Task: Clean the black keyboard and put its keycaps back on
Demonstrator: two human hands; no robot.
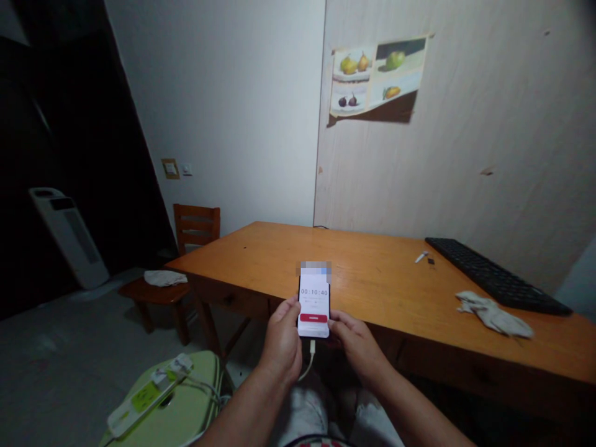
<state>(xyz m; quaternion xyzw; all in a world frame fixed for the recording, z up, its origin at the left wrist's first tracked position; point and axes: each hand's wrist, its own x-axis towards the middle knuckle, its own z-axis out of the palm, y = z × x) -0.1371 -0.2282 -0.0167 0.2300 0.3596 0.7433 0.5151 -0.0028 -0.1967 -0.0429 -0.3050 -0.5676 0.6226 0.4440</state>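
Both my hands hold a smartphone (314,305) upright in front of me, just below the near edge of the wooden table (372,279). Its lit screen shows a timer reading 00:10:40 and a red button. My left hand (282,338) grips the phone's left side with the thumb on the screen edge. My right hand (356,341) wraps around the right side. A white charging cable (311,357) hangs from the bottom of the phone.
A black keyboard (493,276) and a crumpled white cloth (493,313) lie on the table's right part. A wooden chair (179,273) with a cloth stands at the left end. A power strip (149,394) rests on a green stool (186,410) beside my knee. A white heater (69,236) is far left.
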